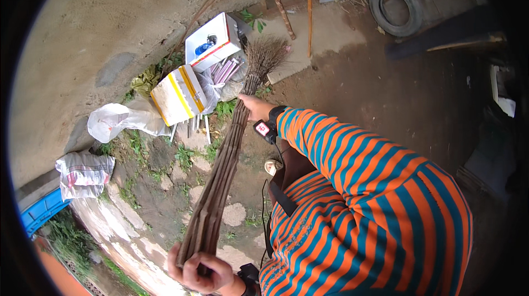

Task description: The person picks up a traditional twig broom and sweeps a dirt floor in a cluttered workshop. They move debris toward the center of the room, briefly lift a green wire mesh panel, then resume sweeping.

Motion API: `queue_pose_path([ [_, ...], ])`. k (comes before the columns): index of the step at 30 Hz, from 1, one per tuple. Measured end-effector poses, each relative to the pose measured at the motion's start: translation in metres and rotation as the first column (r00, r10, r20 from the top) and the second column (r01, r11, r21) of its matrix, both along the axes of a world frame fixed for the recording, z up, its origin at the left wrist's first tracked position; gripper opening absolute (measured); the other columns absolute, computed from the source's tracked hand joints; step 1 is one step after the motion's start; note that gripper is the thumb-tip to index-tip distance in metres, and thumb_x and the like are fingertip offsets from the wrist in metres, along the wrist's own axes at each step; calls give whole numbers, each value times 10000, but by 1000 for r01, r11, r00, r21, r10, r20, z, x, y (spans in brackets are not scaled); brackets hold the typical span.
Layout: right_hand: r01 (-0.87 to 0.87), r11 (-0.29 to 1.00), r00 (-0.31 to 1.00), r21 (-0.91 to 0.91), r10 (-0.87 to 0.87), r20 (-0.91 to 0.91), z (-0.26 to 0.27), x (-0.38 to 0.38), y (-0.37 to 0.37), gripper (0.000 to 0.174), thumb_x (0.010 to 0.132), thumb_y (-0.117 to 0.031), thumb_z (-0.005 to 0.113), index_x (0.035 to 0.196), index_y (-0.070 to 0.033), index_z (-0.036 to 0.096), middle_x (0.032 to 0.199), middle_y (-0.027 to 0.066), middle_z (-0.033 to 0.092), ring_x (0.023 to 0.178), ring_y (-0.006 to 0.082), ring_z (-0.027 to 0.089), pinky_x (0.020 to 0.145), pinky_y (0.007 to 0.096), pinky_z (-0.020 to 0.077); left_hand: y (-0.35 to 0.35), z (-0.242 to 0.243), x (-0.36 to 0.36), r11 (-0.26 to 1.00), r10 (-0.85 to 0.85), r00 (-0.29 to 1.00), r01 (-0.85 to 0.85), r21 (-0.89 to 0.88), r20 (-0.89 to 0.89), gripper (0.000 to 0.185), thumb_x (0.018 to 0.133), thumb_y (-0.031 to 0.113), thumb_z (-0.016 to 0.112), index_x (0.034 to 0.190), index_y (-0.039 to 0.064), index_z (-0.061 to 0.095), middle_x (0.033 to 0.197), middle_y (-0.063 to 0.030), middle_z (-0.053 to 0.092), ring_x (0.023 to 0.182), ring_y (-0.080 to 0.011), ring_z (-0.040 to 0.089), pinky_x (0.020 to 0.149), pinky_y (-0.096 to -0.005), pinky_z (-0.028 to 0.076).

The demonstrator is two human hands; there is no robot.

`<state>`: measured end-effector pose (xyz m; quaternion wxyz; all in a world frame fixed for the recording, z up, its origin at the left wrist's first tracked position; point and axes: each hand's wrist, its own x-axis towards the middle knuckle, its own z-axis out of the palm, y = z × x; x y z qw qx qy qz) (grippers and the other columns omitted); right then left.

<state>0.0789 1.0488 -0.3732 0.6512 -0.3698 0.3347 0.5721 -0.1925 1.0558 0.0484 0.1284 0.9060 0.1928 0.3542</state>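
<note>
A long broom [221,164] with a thick handle of bundled stalks runs slantwise before me. My right hand [257,108] grips the handle a little below the brush head [264,56], whose fine twigs fan out near a concrete slab. My left hand [202,271] is curled around the far end of the handle, at the bottom of the view; part of its grip is hidden. Both wrists wear black straps, and a small black device hangs by the right one. The twigs are close to a white foam box [213,44] and a clear bag of pinkish rods [225,69].
By the wall [82,27] lie a taped foam box [178,95], a white plastic bag [124,120] and a woven sack [84,174]. Two poles [309,11] stand beyond the broom. A tire [396,9] and boards are at the upper right. One shoe [272,166] shows below me.
</note>
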Motion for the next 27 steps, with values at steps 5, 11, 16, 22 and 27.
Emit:
queue_pose_path([
  [5,110,992,993,-65,-106,53,38,-71,-15,299,981,-338,503,1080,-57,507,967,59,630,851,223,655,788,435,558,13,26,-33,994,-98,985,104,-33,141,160,932,49,603,1054,-21,526,1078,-182,527,992,-305,592,858,-402,517],
  [11,-11,981,997,-193,25,68,-11,-191,-100,257,924,-348,569,991,-103,536,841,53,616,756,241,621,694,401,534,21,22,-125,978,21,996,-3,-208,82,73,961,1,518,1028,-21,531,1118,-197,555,1051,-288,547,925,-409,449],
  [16,149,933,985,-327,-168,-29,-32,-258,-244,248,812,-272,600,992,-114,537,892,66,640,827,234,639,726,429,520,30,-56,-205,886,43,998,-63,-460,-54,30,933,-11,539,958,-18,554,941,-81,563,900,-194,517,872,-325,419],
  [22,426,902,905,-76,-425,32,3,-318,-232,275,784,-306,629,987,-139,548,911,71,624,824,262,607,783,459,499,34,-54,-287,782,292,955,-268,-563,-49,194,972,141,569,1092,-7,605,1041,-66,608,939,-180,553,886,-306,449],
  [27,99,995,995,-31,-99,5,55,-370,-121,512,817,-306,687,1238,-93,487,1218,96,567,1099,235,556,936,474,464,27,3,-329,786,502,858,-505,-357,-108,250,971,194,569,1124,0,603,1054,-80,612,937,-200,558,888,-321,453],
])
